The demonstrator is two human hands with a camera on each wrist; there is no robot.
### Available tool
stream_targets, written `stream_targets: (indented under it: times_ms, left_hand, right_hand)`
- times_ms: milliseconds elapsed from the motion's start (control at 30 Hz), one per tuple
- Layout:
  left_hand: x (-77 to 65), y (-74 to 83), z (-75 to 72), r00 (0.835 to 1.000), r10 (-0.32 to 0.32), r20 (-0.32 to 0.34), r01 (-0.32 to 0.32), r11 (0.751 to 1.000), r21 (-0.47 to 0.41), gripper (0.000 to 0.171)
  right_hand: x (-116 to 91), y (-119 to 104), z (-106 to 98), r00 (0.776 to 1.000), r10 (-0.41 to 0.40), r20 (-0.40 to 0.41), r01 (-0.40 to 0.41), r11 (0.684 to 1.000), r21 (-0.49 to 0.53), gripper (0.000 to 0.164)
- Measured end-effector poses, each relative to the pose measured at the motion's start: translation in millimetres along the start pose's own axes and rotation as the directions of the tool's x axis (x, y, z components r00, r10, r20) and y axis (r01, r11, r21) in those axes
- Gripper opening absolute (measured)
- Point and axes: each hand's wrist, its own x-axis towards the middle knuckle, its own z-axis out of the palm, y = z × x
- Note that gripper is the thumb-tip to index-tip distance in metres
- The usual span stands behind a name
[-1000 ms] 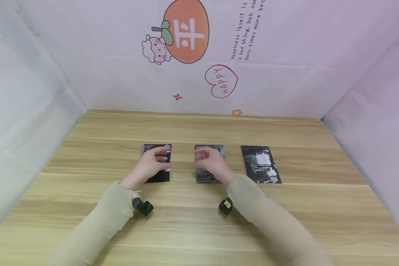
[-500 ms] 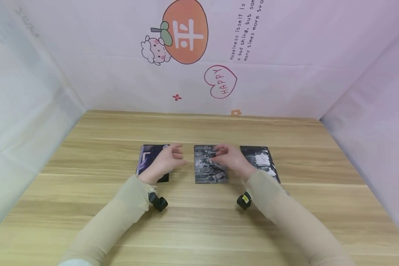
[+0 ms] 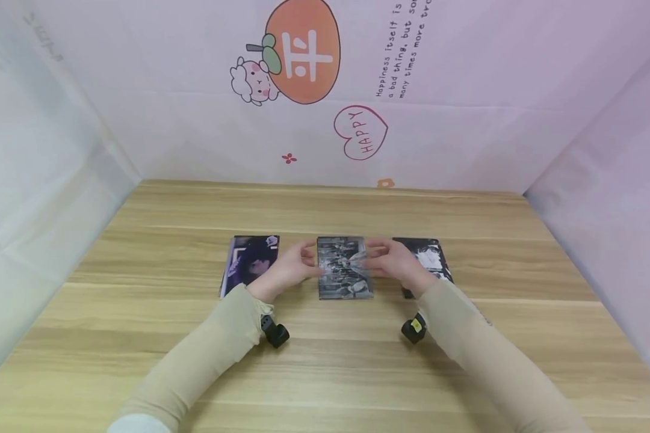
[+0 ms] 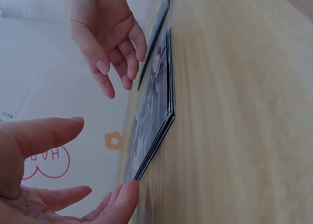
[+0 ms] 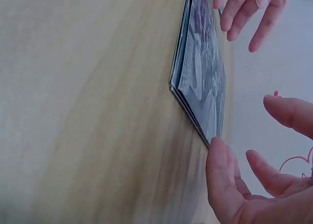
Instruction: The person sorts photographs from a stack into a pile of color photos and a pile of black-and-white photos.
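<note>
A thin layered stack of black-and-white picture cards (image 3: 344, 267) lies flat at the middle of the table. My left hand (image 3: 288, 269) is at its left edge, thumb and fingers spread, with a fingertip right at the stack's edge in the left wrist view. On the other side, my right hand (image 3: 396, 263) has its fingers loosely bent at the right edge, and the right wrist view shows a fingertip (image 5: 216, 146) close against a corner. Neither hand grips anything. To the left lies a purple-and-dark picture card stack (image 3: 251, 264), partly behind my left hand.
A black-and-white picture card (image 3: 429, 257) lies at the right, partly covered by my right hand and sleeve. The wooden table (image 3: 325, 373) ends at a white printed backdrop (image 3: 206, 138). White sheets also hang along both sides.
Both hands have moved right, from over the left and middle stacks to either side of the middle one. The cards have stayed in place.
</note>
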Motion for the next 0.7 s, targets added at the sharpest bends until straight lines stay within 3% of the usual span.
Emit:
stream_targets:
  times_ms: [200,400,700]
  left_hand:
    - [1.5,-2.0,3.8,1.0,-0.012,0.027,0.012,1.0,-0.023,0.076]
    - [1.2,-3.6,5.1,0.999,-0.003,0.043,0.007,0.996,-0.085,0.076]
    - [0.1,-5.1,6.4,0.998,0.017,0.062,-0.011,0.994,-0.11,0.075]
  right_hand:
    - [2.7,7.1,1.5,0.999,0.038,0.005,-0.038,0.999,0.011,0.06]
    - [4.1,8.2,3.4,0.999,0.032,0.006,-0.032,0.998,0.054,0.062]
    - [5.3,9.5,5.4,0.999,0.029,-0.012,-0.028,0.997,0.078,0.062]
